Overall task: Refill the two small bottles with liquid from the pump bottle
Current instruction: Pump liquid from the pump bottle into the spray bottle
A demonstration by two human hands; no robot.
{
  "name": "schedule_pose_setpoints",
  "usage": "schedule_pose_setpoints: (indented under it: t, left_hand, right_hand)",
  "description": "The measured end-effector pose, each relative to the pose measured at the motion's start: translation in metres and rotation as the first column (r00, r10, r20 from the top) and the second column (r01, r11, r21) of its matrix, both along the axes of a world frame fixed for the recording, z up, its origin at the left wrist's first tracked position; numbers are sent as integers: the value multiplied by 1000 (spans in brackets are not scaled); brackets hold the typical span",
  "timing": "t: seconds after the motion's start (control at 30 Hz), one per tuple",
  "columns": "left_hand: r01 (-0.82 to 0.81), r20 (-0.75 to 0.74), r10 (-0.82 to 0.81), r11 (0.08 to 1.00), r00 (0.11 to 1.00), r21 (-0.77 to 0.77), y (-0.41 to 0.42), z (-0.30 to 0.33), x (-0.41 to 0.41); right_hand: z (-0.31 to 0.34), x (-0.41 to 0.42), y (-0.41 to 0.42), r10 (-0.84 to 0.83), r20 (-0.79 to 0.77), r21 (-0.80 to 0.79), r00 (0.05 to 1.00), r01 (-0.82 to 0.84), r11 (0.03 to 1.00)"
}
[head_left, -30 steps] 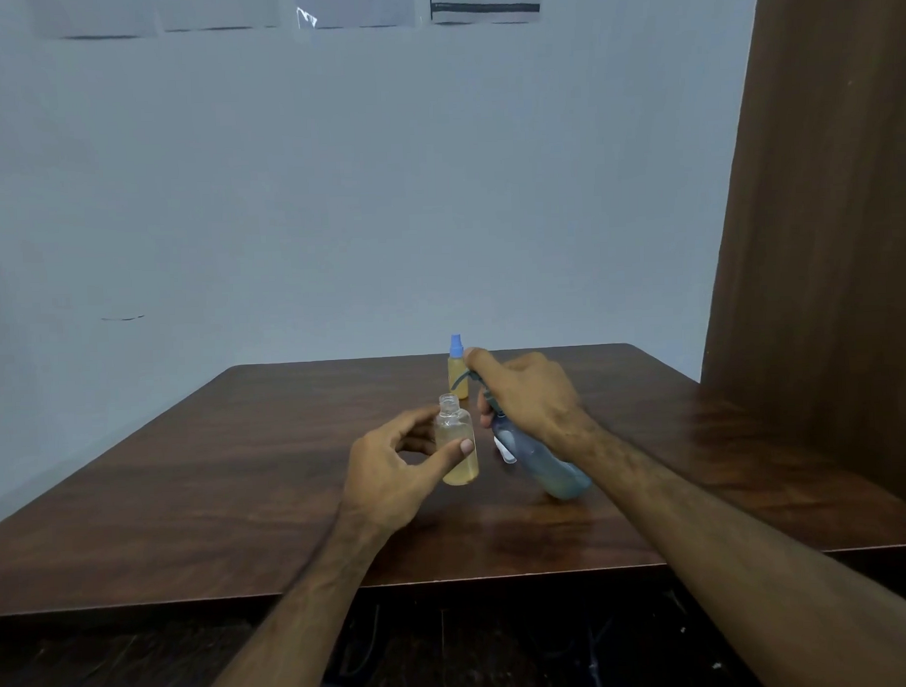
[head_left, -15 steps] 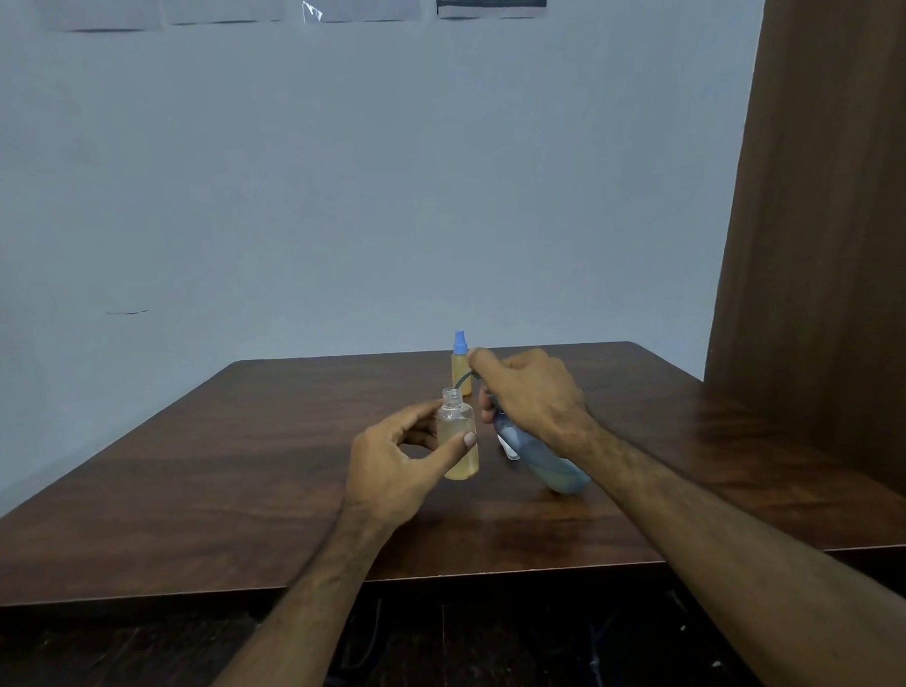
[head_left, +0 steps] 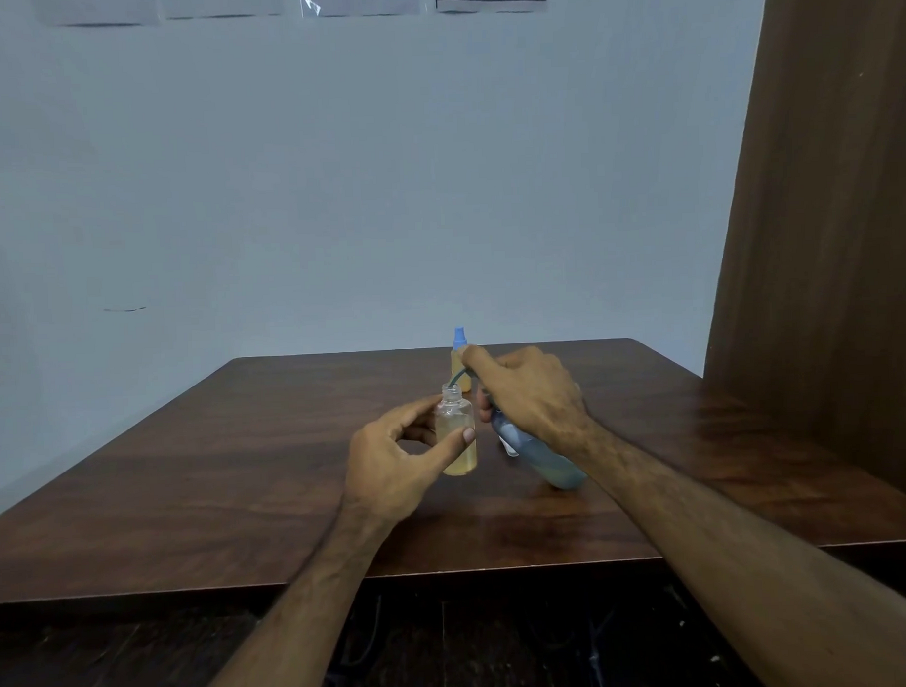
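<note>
On the wooden table [head_left: 270, 452], the left hand [head_left: 393, 463] is pinching the uncapped small bottle [head_left: 456, 435] upright between thumb and fingers. Beside it, the right hand [head_left: 529, 392] is gripping the tilted pump bottle [head_left: 542, 458], directing its spout into the opening. Behind them, the blue-capped bottle [head_left: 459, 356] is standing upright.

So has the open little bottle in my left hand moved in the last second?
No. The open bottle sits in the same spot in front of the blue-capped bottle; the slight shift in the picture is the camera's, since the table shifts with it.
</note>
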State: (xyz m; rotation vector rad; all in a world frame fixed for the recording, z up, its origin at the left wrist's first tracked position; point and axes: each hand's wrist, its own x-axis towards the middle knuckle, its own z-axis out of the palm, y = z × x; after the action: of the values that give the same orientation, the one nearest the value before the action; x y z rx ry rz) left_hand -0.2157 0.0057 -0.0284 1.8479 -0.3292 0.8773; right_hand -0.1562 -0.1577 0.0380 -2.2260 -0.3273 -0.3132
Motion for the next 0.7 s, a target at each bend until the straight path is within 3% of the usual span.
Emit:
schedule_pose_setpoints:
  t: [0.7]
  left_hand:
    - [-17,32,15,999,999,39,0,0,0]
  right_hand:
    - [-1,0,-2,6,60,-33,998,-4,999]
